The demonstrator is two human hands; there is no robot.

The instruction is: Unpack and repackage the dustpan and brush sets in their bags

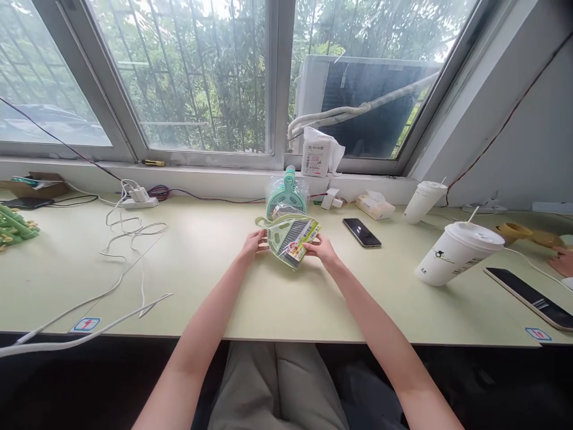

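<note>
Between my two hands is a small light-green dustpan and brush set (290, 240) in clear wrap, tilted, its handle toward the upper left. A yellow-green printed label crosses the dark bristles. My left hand (255, 243) grips its left edge, fingers partly hidden behind it. On the right side, my right hand (320, 248) holds the label edge with the thumb in front. Just behind stands a teal dustpan set (289, 194), also in clear plastic, against the window ledge.
A phone (362, 232), a tissue pack (375, 205) and two white cups (461, 254) stand to the right. Farther right lies another phone (530, 297), near another person's hand (561, 261). White cables (129, 239) sprawl on the left. A white package (319, 154) rests on the ledge.
</note>
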